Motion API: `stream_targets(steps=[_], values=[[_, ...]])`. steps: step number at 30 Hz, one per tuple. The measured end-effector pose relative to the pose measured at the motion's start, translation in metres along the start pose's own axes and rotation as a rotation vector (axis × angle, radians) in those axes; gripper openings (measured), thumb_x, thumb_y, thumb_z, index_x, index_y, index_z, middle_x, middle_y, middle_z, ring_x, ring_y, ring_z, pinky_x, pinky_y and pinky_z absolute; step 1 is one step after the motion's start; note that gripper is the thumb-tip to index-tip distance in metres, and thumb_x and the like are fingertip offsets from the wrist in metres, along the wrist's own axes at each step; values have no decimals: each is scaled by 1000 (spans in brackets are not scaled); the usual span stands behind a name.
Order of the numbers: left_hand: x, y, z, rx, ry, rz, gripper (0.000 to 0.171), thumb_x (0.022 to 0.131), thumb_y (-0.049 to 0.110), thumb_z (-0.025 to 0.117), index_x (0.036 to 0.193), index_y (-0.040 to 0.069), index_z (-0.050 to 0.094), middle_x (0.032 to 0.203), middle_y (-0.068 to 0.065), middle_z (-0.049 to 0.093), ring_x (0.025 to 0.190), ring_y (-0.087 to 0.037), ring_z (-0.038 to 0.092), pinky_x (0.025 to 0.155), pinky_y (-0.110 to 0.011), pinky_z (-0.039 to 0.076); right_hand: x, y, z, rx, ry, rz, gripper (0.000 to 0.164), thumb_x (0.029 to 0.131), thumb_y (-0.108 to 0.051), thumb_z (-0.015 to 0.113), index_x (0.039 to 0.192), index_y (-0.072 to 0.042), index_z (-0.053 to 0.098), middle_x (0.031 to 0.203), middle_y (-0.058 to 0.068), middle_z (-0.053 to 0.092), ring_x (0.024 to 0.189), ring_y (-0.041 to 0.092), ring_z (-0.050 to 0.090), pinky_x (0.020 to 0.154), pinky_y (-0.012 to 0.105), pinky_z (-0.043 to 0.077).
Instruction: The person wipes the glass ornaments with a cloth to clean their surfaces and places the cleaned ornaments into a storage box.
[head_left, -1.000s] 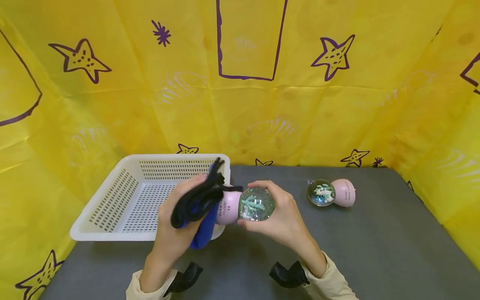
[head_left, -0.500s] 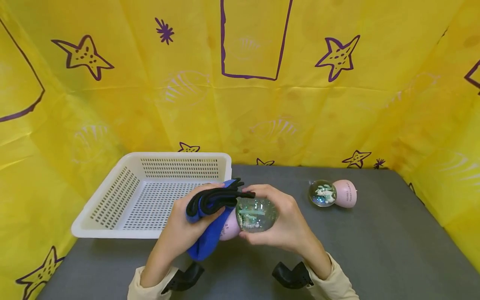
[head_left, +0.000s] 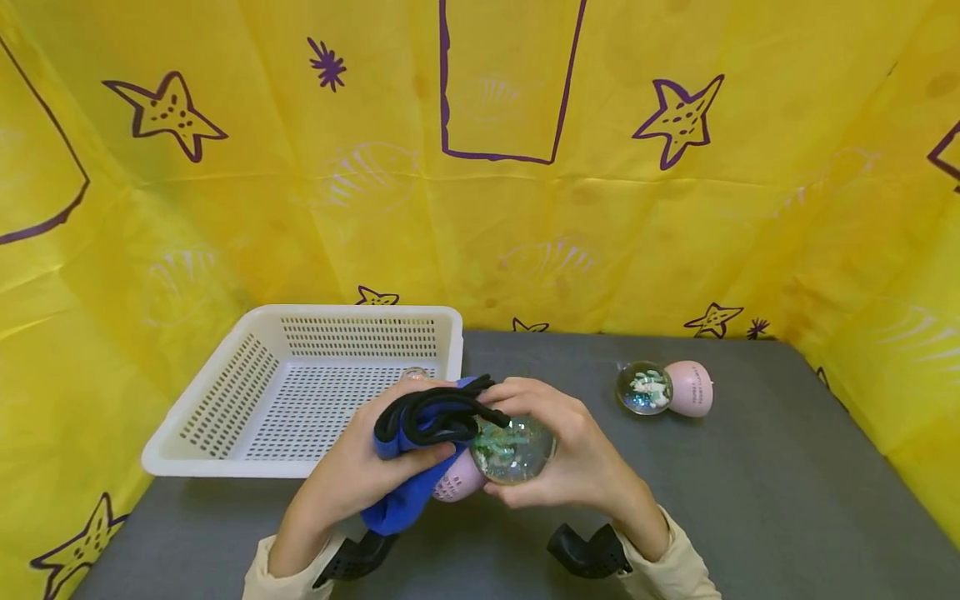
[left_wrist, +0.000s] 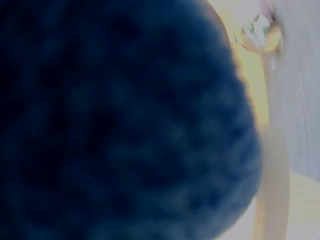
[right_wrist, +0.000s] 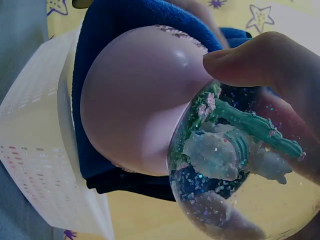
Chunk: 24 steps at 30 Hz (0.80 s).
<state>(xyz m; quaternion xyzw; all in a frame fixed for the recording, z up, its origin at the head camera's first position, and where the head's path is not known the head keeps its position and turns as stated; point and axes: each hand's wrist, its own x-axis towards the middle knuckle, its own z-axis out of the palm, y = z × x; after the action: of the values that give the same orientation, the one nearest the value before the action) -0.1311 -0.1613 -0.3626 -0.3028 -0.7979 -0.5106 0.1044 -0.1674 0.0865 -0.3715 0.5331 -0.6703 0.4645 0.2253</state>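
Between my hands, above the table, is a snow globe [head_left: 517,462] with a pink base, green cactus shapes and glitter inside. My right hand [head_left: 581,454] grips its glass ball, thumb and fingers curled round it. With my left hand [head_left: 348,467] I hold a folded blue cloth [head_left: 401,504] with black edging against the pink base. In the right wrist view the cloth [right_wrist: 90,160] wraps behind the smooth pink base [right_wrist: 140,100]. Blurred dark blue cloth [left_wrist: 125,125] fills most of the left wrist view.
A white perforated basket [head_left: 202,469] stands behind my left hand, with a small rounded clear thing [head_left: 415,372] showing in it above the knuckles. Another pink-based snow globe [head_left: 690,389] lies on its side on the grey table [head_left: 787,500]. Yellow patterned fabric [head_left: 480,233] surrounds the table.
Both hands have moved slightly down and nearer with the snow globe, whose base has tilted lower. The cloth has shifted round the base and covers more of it.
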Motion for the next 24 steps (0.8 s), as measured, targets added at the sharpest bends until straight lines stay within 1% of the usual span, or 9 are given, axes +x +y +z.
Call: stream_targets(steps=[3, 5, 7, 9, 12, 16, 18, 21, 24], values=[[0, -3, 1, 36, 62, 21, 46, 83, 3, 77, 124, 19, 63, 115, 3, 68, 107, -10, 63, 96, -24, 48, 1, 0, -1, -5, -16, -35, 60, 57, -14, 94, 108, -6, 65, 117, 10, 68, 115, 23, 61, 105, 29, 47], [0, -6, 2, 31, 105, 38, 42, 83, -1, 75, 121, 15, 64, 111, 1, 69, 104, -9, 63, 94, -22, 48, 0, 1, -2, 39, -30, -40, 60, 56, -13, 94, 109, -6, 65, 116, 12, 68, 115, 24, 61, 104, 30, 48], [0, -8, 3, 11, 139, 30, 41, 83, -2, 74, 121, 11, 64, 111, 1, 69, 103, -8, 63, 94, -22, 48, 0, 2, -3, 99, -39, -33, 63, 56, -11, 95, 110, -6, 65, 116, 14, 68, 116, 24, 61, 103, 31, 50], [-1, -9, 3, -26, 146, 14, 41, 85, -3, 72, 123, 10, 63, 113, 4, 68, 104, -7, 64, 94, -22, 49, -2, 4, -5, 165, -41, -14, 65, 56, -9, 95, 112, -5, 63, 117, 16, 67, 116, 23, 61, 99, 30, 51], [-1, -7, 3, -61, 106, 33, 43, 85, -3, 71, 125, 10, 62, 116, 6, 68, 107, -8, 63, 97, -22, 47, -3, 6, -8, 212, -32, 2, 66, 56, -9, 95, 113, -4, 61, 118, 17, 66, 116, 23, 61, 98, 30, 52], [-1, -2, 3, -72, -2, 152, 50, 82, -7, 73, 127, 9, 61, 124, -5, 67, 118, -12, 61, 106, -23, 43, -3, 8, -10, 200, -38, 1, 66, 57, -10, 95, 113, -4, 61, 119, 16, 65, 116, 24, 60, 101, 29, 49], [-2, 0, 3, -67, -33, 191, 53, 80, -8, 74, 128, 10, 60, 127, -9, 65, 122, -14, 60, 109, -24, 42, -3, 8, -11, 194, -47, -2, 66, 58, -10, 95, 114, -4, 61, 119, 15, 66, 117, 24, 60, 103, 30, 48], [-1, 1, 4, -77, -37, 185, 52, 80, -8, 75, 126, 10, 61, 125, -8, 66, 121, -13, 60, 107, -24, 43, -3, 7, -11, 218, -56, 3, 66, 57, -10, 95, 114, -5, 62, 119, 14, 66, 118, 24, 60, 104, 31, 48], [-1, 1, 5, -104, -24, 131, 44, 82, -6, 73, 123, 9, 63, 118, -5, 69, 112, -12, 64, 102, -23, 46, -4, 5, -13, 283, -55, 4, 65, 57, -8, 95, 112, -4, 61, 120, 15, 66, 120, 26, 60, 105, 32, 48]])
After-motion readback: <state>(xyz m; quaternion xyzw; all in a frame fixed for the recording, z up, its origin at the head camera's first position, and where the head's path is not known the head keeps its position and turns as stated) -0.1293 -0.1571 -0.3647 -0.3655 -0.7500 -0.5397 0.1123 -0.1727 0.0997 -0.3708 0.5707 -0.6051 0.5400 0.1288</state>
